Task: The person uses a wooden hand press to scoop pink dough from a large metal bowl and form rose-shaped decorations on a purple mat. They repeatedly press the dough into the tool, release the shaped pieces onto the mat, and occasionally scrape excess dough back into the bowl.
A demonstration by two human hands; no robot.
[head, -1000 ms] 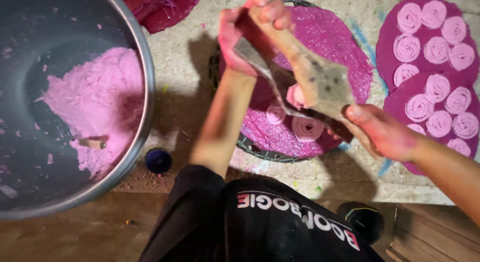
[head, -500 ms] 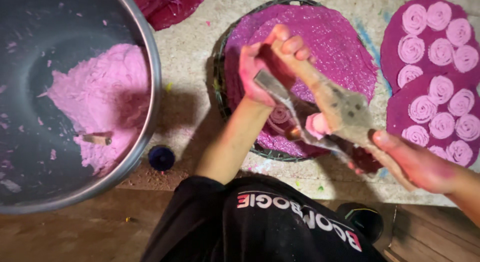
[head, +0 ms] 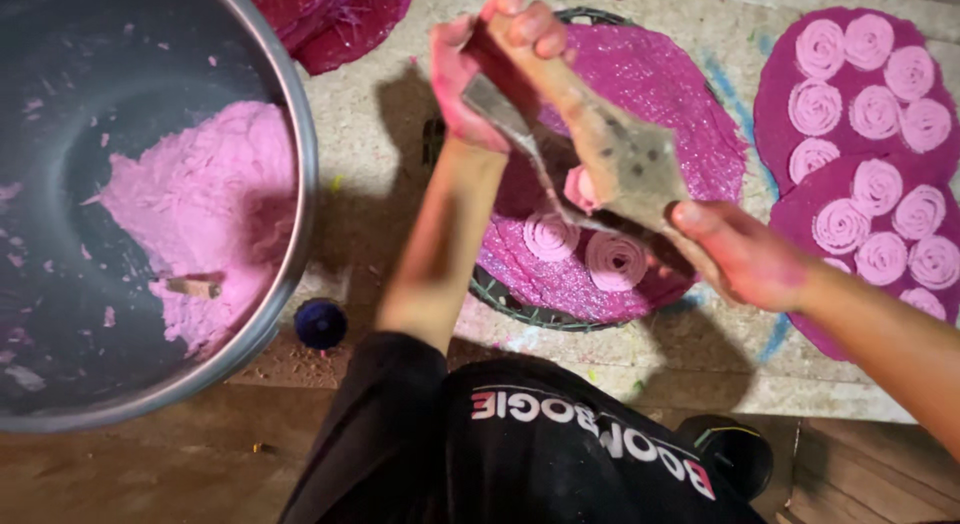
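My left hand [head: 480,84] grips the top ends of a hinged wooden press [head: 620,154], and my right hand [head: 745,259] holds its lower end. The press is tilted over a round magenta mat tray [head: 660,74]. A lump of pink dough [head: 580,189] hangs under the press. Just below it, two pink dough spirals [head: 550,234] lie side by side on the tray. Both hands are stained pink.
A large metal bowl [head: 300,164] at the left holds pink dough [head: 190,214] and a small wooden stick [head: 192,284]. A small blue cap [head: 321,324] lies by the bowl. At the right, magenta trays [head: 775,104] carry several spirals. My knee in black shorts [head: 560,454] is below.
The press and my left hand have shifted up and to the left since half a second ago. My right hand stays on the lower end. The two spirals are unchanged.
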